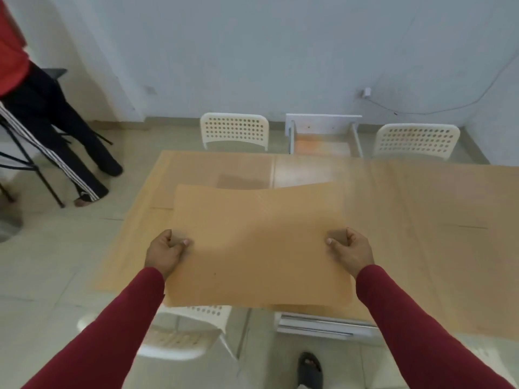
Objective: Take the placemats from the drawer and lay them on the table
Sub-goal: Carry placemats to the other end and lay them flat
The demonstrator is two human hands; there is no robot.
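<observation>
Head view: both hands grip one tan placemat by its side edges, thumbs on top, fingers curled under. Left hand at the mat's 9 o'clock edge, right hand at its 3 o'clock edge. Mat spread flat above the table, near edge overhanging the table's 6 o'clock side; can't tell if it touches the surface. More tan sheets already on the tabletop under and beyond it. Drawer open at the table's 12 o'clock side, between two white perforated chairs. Third white chair below the mat at 7 o'clock. Second person's legs at 10 o'clock. Dark red sleeves on both arms.
</observation>
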